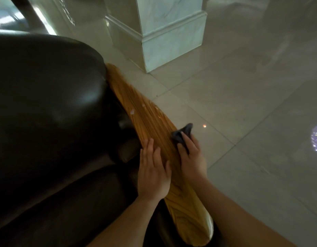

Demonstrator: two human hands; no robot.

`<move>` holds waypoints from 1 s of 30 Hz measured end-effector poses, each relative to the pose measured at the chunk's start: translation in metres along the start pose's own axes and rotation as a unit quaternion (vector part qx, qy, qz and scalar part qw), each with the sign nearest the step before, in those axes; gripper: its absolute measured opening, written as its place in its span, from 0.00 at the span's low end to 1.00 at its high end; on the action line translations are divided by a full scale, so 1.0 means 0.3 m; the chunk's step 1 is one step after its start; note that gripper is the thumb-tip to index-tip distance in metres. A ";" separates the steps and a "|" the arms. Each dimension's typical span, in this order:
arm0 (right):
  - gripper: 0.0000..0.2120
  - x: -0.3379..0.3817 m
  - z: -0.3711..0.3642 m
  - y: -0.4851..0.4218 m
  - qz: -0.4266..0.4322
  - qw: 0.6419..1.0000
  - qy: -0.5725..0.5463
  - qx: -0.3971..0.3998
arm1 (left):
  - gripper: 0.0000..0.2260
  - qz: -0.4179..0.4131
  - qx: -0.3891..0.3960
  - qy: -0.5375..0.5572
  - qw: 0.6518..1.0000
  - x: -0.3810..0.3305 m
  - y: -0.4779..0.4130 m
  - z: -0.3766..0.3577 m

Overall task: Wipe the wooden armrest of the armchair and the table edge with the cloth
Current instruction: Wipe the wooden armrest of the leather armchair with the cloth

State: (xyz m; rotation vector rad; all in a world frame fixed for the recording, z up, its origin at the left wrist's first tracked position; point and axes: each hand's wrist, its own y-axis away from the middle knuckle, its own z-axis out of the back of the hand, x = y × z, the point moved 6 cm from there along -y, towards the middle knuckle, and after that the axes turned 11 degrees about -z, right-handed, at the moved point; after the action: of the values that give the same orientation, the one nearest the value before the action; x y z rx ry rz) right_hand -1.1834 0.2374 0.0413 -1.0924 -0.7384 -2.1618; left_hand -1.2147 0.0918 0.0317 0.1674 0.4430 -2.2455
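The wooden armrest (136,107) is a long, glossy, honey-coloured plank that runs diagonally along the right side of a dark leather armchair (47,97). A few pale specks lie on its middle stretch. My left hand (153,168) rests flat on the armrest's inner half, fingers apart and holding nothing. My right hand (190,154) presses a small dark grey cloth (182,133) onto the armrest's outer edge, with a bunched corner of the cloth sticking up past the fingertips. No table is in view.
Pale glossy floor tiles (243,104) spread to the right of the armchair. A white marble column base (161,36) stands on the floor just beyond the armrest's far end. A bright reflection glints on the tiles at the right edge.
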 end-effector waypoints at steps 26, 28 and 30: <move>0.21 0.203 -0.163 -0.191 0.304 0.901 0.289 0.107 | 0.28 0.062 0.093 -0.058 0.992 0.007 -0.018 0.049; 0.22 0.171 -0.163 -0.128 0.409 0.834 0.349 0.126 | 0.29 0.157 0.070 -0.051 0.984 0.018 -0.016 0.069; 0.21 0.156 -0.125 -0.109 0.484 0.788 0.352 0.141 | 0.31 0.227 0.040 -0.026 0.973 0.003 -0.025 0.061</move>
State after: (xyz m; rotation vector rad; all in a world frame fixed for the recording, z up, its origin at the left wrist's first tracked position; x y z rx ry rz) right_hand -1.2482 0.2207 0.0547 -0.2798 -0.0629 -1.2986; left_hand -1.2205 0.0891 0.0504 0.2265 0.2553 -1.8136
